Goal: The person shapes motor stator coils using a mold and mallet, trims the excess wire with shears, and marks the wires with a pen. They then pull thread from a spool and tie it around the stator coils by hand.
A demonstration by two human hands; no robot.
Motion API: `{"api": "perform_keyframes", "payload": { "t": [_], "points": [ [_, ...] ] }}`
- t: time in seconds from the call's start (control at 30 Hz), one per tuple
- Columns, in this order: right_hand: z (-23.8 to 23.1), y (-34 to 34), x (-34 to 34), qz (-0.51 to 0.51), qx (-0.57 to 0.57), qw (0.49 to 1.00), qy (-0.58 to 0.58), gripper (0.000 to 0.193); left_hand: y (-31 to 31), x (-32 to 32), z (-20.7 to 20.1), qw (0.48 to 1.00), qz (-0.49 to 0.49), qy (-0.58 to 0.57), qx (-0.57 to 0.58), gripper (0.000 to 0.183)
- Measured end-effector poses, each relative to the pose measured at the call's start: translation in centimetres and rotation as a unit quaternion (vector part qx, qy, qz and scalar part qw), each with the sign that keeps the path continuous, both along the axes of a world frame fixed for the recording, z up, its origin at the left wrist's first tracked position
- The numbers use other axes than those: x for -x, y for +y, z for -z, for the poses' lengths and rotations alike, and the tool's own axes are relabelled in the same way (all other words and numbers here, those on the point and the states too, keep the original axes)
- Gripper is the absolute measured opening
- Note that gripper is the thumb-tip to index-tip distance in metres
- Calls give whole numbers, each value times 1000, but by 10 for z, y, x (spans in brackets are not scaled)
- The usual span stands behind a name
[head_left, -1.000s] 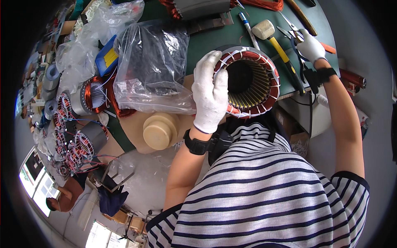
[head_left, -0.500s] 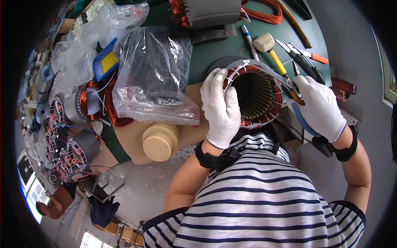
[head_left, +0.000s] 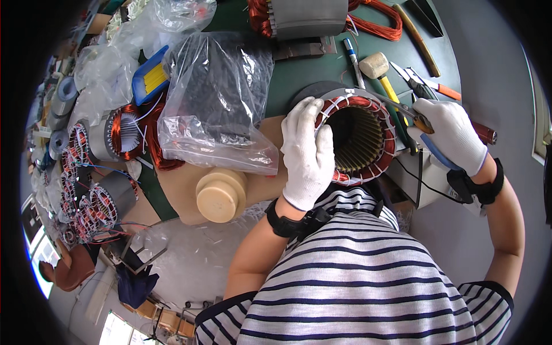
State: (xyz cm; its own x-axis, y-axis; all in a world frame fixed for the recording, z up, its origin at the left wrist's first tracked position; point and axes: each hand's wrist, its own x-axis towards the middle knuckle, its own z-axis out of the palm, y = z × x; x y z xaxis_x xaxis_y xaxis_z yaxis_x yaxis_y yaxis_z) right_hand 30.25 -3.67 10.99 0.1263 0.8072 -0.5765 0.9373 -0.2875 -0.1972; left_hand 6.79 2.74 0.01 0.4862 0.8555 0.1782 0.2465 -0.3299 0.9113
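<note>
A motor stator (head_left: 384,155) stands upright before me. Its copper winding is laced with white cord round the top, and slots line the dark bore. My gloved left hand (head_left: 307,152) grips the stator's left rim, fingers long against the winding and thumb toward the bore. My gloved right hand (head_left: 451,135) is closed round a hand tool with a blue-and-orange grip (head_left: 436,150), just right of the stator. The tool's grey metal end reaches left to the stator's far right rim; its exact kind is unclear. Whether its tip touches the lacing cannot be made out.
Beyond the stator lie a mallet (head_left: 375,66), a wooden stick (head_left: 420,43) and an orange-handled knife (head_left: 447,91). A clear plastic bag (head_left: 218,109) and a cream stepped cylinder (head_left: 220,195) are at left. Another stator (head_left: 307,18) lies at the back. A person (head_left: 72,269) is far left.
My right hand has moved slightly right and up, drawing the tool away from the stator's right side. The left hand keeps its place on the rim. The view has shifted a little.
</note>
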Motion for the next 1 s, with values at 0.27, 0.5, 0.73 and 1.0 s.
{"api": "perform_keyframes", "payload": {
  "t": [0.27,0.5,0.73,1.0],
  "points": [
    [59,0,-36,-35,-118,973,193,32,12,-3,-7,998,54,36,24,33],
    [83,15,-46,-111,-112,947,279,34,16,-7,-12,994,68,67,48,32],
    [101,3,-39,-104,-191,947,238,27,16,-5,-12,994,53,84,38,32],
    [99,7,-48,-95,-215,938,255,32,29,-6,-10,987,116,62,95,44]
  ]
}}
